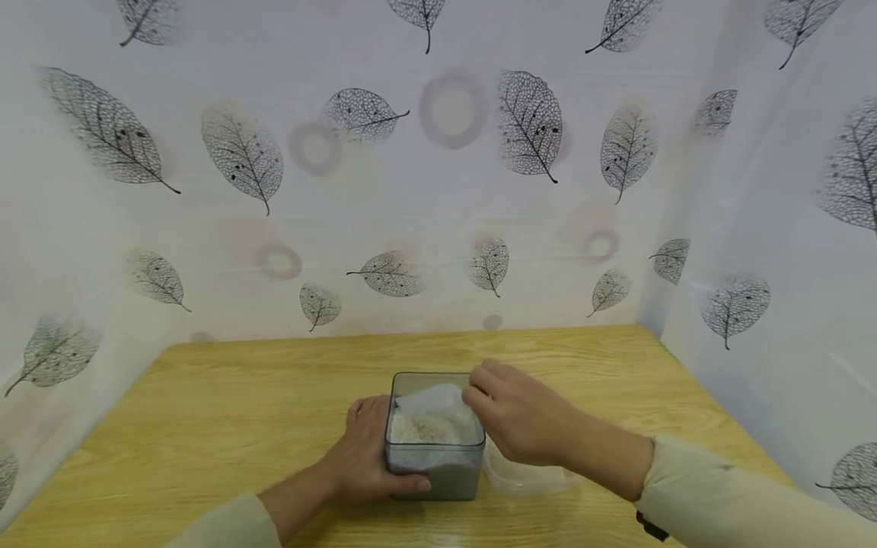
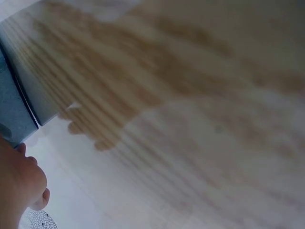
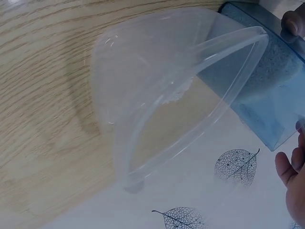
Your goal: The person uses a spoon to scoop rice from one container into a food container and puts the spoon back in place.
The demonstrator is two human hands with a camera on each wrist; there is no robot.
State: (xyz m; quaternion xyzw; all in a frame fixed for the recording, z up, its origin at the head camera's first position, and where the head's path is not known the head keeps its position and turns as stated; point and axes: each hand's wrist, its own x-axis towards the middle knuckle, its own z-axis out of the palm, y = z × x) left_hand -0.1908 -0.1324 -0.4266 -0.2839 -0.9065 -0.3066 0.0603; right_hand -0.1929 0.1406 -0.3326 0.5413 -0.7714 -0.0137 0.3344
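A square bluish see-through canister (image 1: 444, 476) stands on the table, part filled with pale rice-like grain (image 1: 428, 430). My left hand (image 1: 366, 457) grips it from the left, with the thumb across the front wall. At the right rim, my right hand (image 1: 514, 415) has its fingers curled on the end of a white scoop (image 1: 433, 397), which lies over the grain. Those fingers hide the scoop's grip. Right beside the canister sits a clear plastic tub (image 3: 157, 114) with a little white grain (image 3: 178, 93) in it; the right forearm partly covers it in the head view.
Both things stand on a wood-grain table (image 1: 240, 411). A white curtain (image 1: 411, 198) printed with leaves hangs behind it and along both sides. The left wrist view is mostly blurred, with the canister (image 2: 14, 105) at its left edge.
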